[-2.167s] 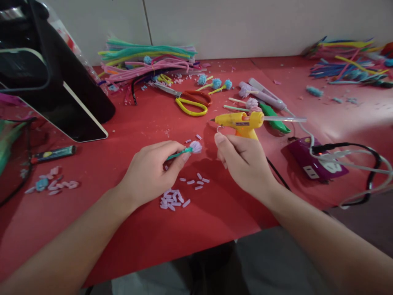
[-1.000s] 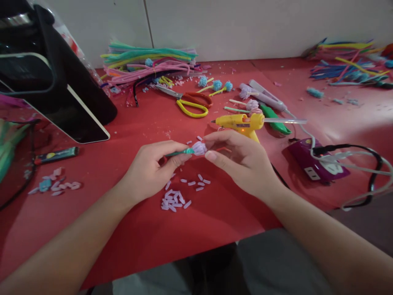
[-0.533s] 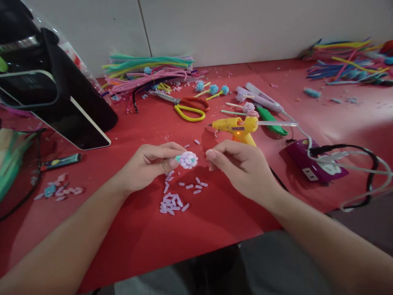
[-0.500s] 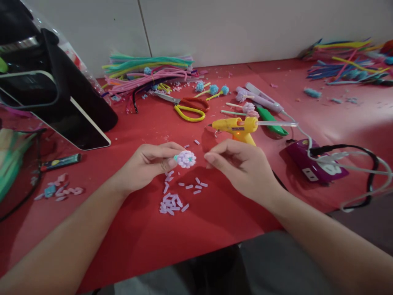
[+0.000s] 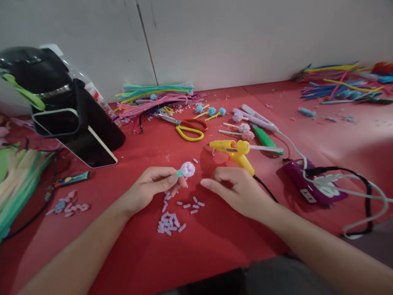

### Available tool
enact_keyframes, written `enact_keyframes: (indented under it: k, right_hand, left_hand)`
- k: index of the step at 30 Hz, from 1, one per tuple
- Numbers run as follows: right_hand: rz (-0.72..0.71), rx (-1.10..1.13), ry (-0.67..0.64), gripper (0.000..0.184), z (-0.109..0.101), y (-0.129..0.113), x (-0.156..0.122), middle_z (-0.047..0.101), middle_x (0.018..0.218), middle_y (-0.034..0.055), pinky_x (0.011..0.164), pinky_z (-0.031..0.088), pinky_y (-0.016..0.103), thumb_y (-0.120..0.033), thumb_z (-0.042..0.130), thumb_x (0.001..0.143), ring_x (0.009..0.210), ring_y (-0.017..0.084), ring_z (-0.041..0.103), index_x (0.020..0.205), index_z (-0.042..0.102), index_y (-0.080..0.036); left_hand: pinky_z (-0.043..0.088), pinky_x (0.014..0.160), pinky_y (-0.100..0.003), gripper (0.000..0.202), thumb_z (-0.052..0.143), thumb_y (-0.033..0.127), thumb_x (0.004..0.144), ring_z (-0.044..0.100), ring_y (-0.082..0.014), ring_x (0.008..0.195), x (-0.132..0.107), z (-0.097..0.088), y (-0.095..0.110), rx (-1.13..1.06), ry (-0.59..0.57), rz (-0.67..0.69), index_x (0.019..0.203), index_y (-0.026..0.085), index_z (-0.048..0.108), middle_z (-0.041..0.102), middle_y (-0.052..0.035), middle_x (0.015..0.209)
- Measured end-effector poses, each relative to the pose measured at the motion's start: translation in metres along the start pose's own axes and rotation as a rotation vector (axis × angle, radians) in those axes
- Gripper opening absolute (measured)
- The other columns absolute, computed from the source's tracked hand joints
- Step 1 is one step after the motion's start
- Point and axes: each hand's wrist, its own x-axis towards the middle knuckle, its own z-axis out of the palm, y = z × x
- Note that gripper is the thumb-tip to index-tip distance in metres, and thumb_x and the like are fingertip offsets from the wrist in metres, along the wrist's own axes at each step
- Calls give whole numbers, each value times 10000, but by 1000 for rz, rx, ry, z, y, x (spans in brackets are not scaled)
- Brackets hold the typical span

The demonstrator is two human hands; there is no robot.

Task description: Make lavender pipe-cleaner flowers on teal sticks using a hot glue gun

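My left hand (image 5: 152, 186) pinches the green stem of a small lilac pipe-cleaner flower (image 5: 187, 169), holding its head up just above the red table (image 5: 215, 241). My right hand (image 5: 236, 190) rests a little to the right of the flower, fingers curled loosely with nothing visible in them. A pile of short lilac pipe-cleaner bits (image 5: 172, 219) lies below and between the hands. A yellow glue gun (image 5: 235, 149) stands just behind my right hand, its cord running under the wrist.
Scissors (image 5: 187, 128) with red and yellow handles, finished flowers (image 5: 242, 129) and a bundle of pipe cleaners (image 5: 156, 98) lie further back. A purple power strip (image 5: 310, 186) with cables is at right. A black stand (image 5: 76, 127) stands at left, more pipe cleaners (image 5: 337, 82) far right.
The view has tilted up, so everything sits lower in frame. My right hand drew back from the flower head and lowered to the table. My left hand keeps the flower.
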Motion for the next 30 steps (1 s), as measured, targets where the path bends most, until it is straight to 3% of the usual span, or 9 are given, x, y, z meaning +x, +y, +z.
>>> enact_keyframes:
  k: [1,3,4,6,11,19,23,27,30]
  right_hand:
    - [-23,27,9,341,-1,1,0,696,758,44,690,533,316,-385,614,980,685,154,631,698,639,-194]
    - [-67,109,46,155,-3,1,-1,736,1005,79,779,572,333,-336,641,968,842,175,685,989,721,-205]
    - [-81,147,61,212,-4,0,-1,729,1076,84,787,585,336,-325,673,951,874,178,690,1132,708,-222]
    - [-103,181,100,340,-5,-3,-2,725,1052,68,740,594,327,-338,745,905,813,166,676,1229,689,-251]
    - [-177,109,201,273,-5,-10,-2,736,993,37,712,577,310,-321,818,846,769,151,652,1111,771,-278]
    - [-191,103,237,73,-2,-16,-1,725,888,17,709,524,285,-194,682,947,813,145,655,915,736,-232]
    - [-122,68,271,167,-3,-18,-1,623,779,4,654,467,279,-222,560,1004,726,132,573,842,601,-212]
    - [37,76,269,438,-3,-17,-4,462,581,-30,534,368,278,-356,406,1072,537,103,436,657,432,-220]
    - [102,94,151,507,-2,-14,-3,464,514,-32,496,333,276,-418,490,1039,495,94,437,579,452,-208]
  left_hand:
    - [456,631,-267,377,600,485,963,539,-117,597,0,2,1,17,-2,-3,899,157,773,583,-12,622]
    - [439,602,-267,388,596,490,960,507,-114,569,1,4,4,38,-8,-10,907,148,770,542,1,593]
    - [433,593,-265,390,599,493,956,494,-113,565,2,5,5,42,-9,-14,912,145,770,533,4,590]
    - [416,572,-257,395,607,500,948,466,-107,558,3,6,7,44,-9,-23,912,141,769,516,11,585]
    - [369,538,-236,372,608,477,944,409,-94,553,6,10,8,78,-22,-42,849,147,749,479,27,584]
    - [317,532,-231,320,588,417,947,380,-95,553,6,12,10,109,-67,-39,838,157,740,446,40,584]
    - [324,542,-232,323,576,413,961,398,-98,568,6,10,9,105,-70,-37,871,156,749,458,33,603]
    - [362,552,-237,360,558,454,978,416,-101,562,6,10,6,73,-44,-62,894,158,745,453,32,607]
    - [359,563,-241,389,531,477,989,407,-99,558,4,11,4,75,-3,-83,892,156,730,438,37,602]
